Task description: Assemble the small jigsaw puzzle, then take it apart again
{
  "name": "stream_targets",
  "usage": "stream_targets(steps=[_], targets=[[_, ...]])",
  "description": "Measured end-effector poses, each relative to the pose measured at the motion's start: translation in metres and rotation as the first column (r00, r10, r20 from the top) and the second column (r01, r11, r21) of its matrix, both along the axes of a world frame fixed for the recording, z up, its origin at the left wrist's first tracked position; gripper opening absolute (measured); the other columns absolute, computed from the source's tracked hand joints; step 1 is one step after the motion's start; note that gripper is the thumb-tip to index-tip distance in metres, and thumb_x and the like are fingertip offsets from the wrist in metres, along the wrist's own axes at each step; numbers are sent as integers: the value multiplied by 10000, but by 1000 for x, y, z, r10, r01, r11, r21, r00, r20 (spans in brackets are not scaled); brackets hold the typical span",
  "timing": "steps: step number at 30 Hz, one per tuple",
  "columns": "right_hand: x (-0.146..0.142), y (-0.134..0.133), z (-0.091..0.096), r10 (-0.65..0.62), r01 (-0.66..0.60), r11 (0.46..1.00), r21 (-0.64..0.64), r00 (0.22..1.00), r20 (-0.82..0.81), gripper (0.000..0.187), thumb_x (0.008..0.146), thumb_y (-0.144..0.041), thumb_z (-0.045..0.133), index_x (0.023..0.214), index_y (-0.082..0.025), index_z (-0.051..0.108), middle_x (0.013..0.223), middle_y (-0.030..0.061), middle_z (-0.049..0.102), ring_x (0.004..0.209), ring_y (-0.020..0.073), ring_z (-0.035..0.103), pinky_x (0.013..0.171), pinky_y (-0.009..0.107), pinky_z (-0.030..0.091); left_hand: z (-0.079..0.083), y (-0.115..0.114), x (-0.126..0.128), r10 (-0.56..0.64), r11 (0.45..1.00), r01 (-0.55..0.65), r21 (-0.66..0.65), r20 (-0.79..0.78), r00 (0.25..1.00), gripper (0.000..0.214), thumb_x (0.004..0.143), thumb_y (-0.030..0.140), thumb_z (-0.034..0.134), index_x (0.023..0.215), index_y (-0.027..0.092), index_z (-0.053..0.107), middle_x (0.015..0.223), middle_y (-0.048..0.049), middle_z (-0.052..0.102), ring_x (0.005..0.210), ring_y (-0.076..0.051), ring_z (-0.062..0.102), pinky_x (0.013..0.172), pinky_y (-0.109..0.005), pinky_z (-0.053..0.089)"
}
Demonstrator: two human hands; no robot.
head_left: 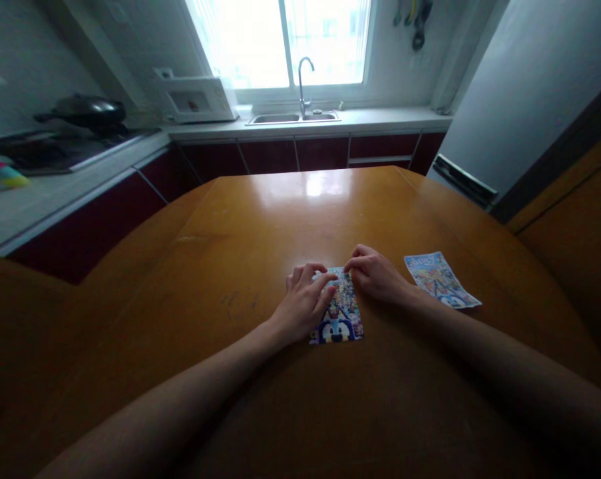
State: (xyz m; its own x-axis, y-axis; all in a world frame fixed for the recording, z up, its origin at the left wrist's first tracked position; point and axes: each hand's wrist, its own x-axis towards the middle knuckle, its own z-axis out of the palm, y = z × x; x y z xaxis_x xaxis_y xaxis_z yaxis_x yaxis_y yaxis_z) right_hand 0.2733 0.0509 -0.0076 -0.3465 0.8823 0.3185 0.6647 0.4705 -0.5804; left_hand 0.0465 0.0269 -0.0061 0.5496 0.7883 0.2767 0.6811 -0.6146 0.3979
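Observation:
A small jigsaw puzzle (347, 306) lies flat on the table in front of me, with a blue cartoon dog's face along its near edge and a crowded, many-coloured pattern above. My left hand (306, 301) rests over the puzzle's left side, fingers spread and bent, hiding part of it. At the top right corner my right hand (375, 274) is curled, with index finger and thumb tips on the puzzle's edge. Whether a loose piece is between them cannot be seen. Right of that hand lies a printed sheet (442, 279) with a similar picture, its corners slightly lifted.
The brown wooden table (260, 233) has rounded ends. Beyond it run a counter with a sink (275, 118), a tap (301, 83) and a white microwave (198, 100). A wok (88, 110) stands on the stove at left; a grey fridge (520, 100) is at right.

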Motion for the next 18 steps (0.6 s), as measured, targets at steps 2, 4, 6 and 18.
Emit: stream_targets(steps=[2, 4, 6, 18], targets=[[-1, 0, 0, 10, -10, 1000, -2, 1000, 15, 277, 855, -60, 512, 852, -194, 755, 921, 73, 601, 862, 191, 573, 793, 332, 459, 0, 0, 0, 4, 1000, -4, 2, -4, 1000, 314, 1052, 397, 388, 1257, 292, 601, 1289, -69, 510, 1209, -281, 419, 1010, -516, 385], [-1, -1, -2, 0, 0, 1000, 8, 1000, 9, 275, 872, -70, 504, 873, -188, 752, 928, 73, 600, 863, 187, 570, 799, 330, 455, 0, 0, 0, 4, 1000, -4, 0, -10, 1000, 316, 1053, 396, 384, 1262, 292, 596, 1290, -69, 511, 1213, -280, 418, 1010, -514, 383], [-2, -1, -3, -2, 2, 1000, 13, 1000, 18, 274, 883, -79, 503, 893, -190, 753, 925, 69, 596, 855, 182, 568, 789, 323, 450, 0, 0, 0, 2, 1000, -2, -5, -8, 1000, 314, 1054, 397, 385, 1263, 294, 595, 1287, -68, 513, 1213, -277, 419, 1013, -509, 380], [0, -2, -4, -67, 66, 998, 22, 997, 24, 232, 903, -116, 523, 858, -191, 738, 907, 60, 608, 819, 176, 575, 763, 312, 444, 0, 1, -1, 52, 998, -50, -27, 84, 995, 279, 1042, 343, 374, 1081, 241, 630, 1184, -69, 539, 1152, -264, 442, 976, -462, 389]])
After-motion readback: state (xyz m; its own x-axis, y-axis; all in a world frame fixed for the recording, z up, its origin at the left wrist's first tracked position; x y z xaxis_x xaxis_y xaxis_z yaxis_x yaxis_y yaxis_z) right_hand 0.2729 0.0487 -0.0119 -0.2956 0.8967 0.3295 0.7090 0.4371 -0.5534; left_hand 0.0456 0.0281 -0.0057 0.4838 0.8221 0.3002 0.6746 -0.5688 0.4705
